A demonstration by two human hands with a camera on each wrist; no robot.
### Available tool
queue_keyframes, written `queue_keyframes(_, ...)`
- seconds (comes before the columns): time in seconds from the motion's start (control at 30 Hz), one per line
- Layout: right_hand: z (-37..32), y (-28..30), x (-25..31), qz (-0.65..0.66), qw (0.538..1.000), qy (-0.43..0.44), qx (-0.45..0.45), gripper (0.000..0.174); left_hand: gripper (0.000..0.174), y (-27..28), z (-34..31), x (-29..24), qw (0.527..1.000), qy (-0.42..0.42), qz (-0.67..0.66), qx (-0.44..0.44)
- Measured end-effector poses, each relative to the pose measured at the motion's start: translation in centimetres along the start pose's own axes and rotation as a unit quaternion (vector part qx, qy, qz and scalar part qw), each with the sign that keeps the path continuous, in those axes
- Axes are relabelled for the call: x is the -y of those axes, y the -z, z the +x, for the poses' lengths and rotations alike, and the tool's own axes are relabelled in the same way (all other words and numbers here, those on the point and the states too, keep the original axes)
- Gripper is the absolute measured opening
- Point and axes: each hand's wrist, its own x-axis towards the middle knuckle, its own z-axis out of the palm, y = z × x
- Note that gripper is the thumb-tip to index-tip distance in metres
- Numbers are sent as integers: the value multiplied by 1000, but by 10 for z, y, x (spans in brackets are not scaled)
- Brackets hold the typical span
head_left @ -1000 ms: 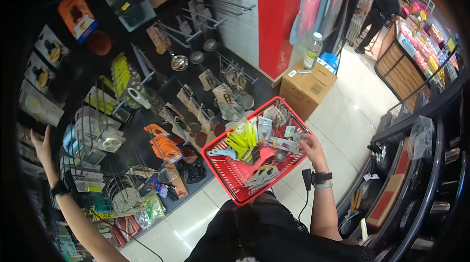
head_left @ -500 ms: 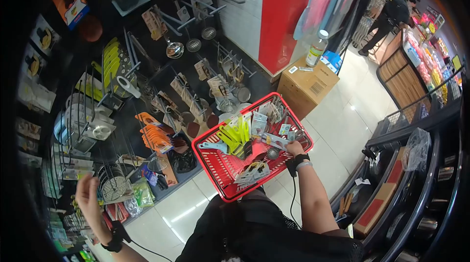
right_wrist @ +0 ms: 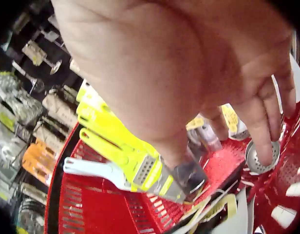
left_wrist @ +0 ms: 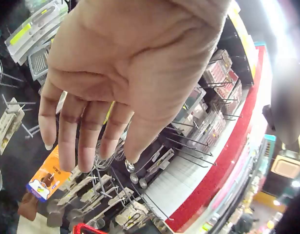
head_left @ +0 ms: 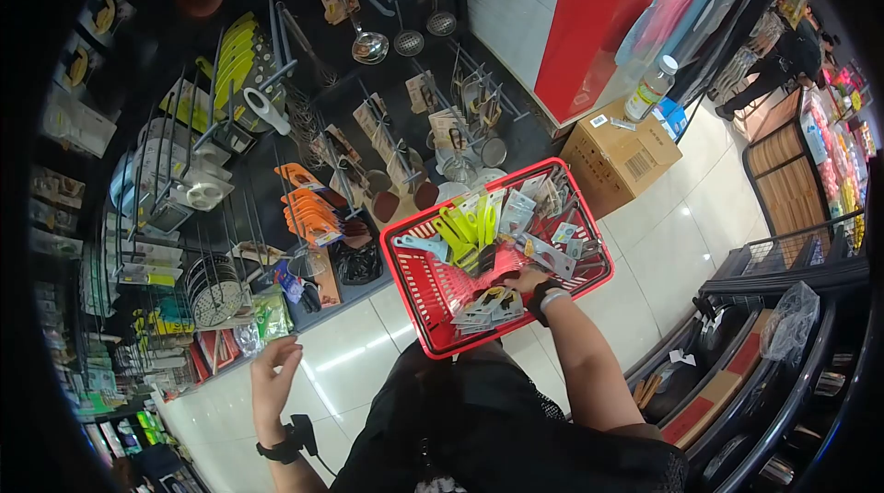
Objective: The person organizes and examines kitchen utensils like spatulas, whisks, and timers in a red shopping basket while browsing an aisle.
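Observation:
My right hand [head_left: 529, 283] reaches down into a red shopping basket [head_left: 400, 283]. In the right wrist view its fingers extend over the contents. One fingertip overlaps a round perforated metal bowl [right_wrist: 250, 158], and the thumb lies against a dark packaged item [right_wrist: 195, 179]. Beside the thumb lie several lime-green-handled graters [right_wrist: 116, 152] and a light-blue handle [right_wrist: 86, 166]. Carded packets [head_left: 493, 307] fill the near part of the basket. My left hand [head_left: 274, 378] is raised left of the basket, holding nothing, with fingers loosely bent.
Hanging kitchen tools cover the rack at left, including orange utensils [head_left: 308, 212], ladles [head_left: 370, 46] and green graters [head_left: 235, 60]. A cardboard box [head_left: 617, 157] with a bottle [head_left: 650, 88] on it stands beyond the basket. Shelves of pans [head_left: 714, 332] line the right. A person [head_left: 783, 60] stands further off.
My left hand has come away from the rack at far left, toward my body. The right hand has moved from the basket's right rim into its contents. The view has shifted.

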Motion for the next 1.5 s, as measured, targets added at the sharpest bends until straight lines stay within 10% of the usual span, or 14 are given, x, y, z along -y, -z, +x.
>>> queue_keyframes(0.2, 17, -56, 26, -7, 993, 18, 118, 102, 25, -21, -5, -8, 999, -21, 30, 36)
queue_keyframes(0.37, -107, 5, 115, -89, 973, -207, 41, 104, 24, -33, -10, -1, 998, -18, 39, 52)
queue_keyframes(0.5, -92, -25, 126, -139, 987, -78, 7, 99, 25, -46, -15, -1, 996, -5, 45, 77)
queue_keyframes(0.63, -73, -49, 140, -209, 947, 159, 184, 78, 25, -53, -19, 1, 993, 3, 65, 98)
queue_keyframes(1.5, -112, -45, 102, -202, 978, 39, 22, 53, 24, -63, -18, 29, 993, -28, 38, 110)
